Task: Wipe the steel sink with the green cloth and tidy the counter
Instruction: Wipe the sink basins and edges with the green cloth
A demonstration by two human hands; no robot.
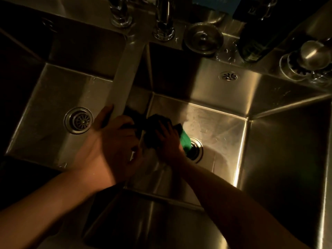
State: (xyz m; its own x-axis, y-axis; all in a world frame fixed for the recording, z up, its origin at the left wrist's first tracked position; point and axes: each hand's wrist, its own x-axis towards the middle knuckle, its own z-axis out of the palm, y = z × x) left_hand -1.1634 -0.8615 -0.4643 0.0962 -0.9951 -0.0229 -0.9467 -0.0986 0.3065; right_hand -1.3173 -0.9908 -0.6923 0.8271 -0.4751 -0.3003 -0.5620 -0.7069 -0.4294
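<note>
— What have your hands got?

— My right hand point(168, 141) is closed over the green cloth point(185, 143), bunched against the left wall of the right basin, just above the drain point(195, 150). My left hand point(107, 139) is curled over the divider point(125, 74) between the basins. Its fingertips reach toward the cloth; whether they pinch it, I cannot tell in this dim light.

— How do you do this stroke well?

— I'd flatten the cloth and work down the wall to the floor of the steel sink point(224, 126), pushing water toward the drain.

— And further back?

— The ledge holds a strainer point(203, 39), a dark bottle point(255, 42) and a stopper point(312, 56), with droplets among them. That's for later, I'd say.
</note>
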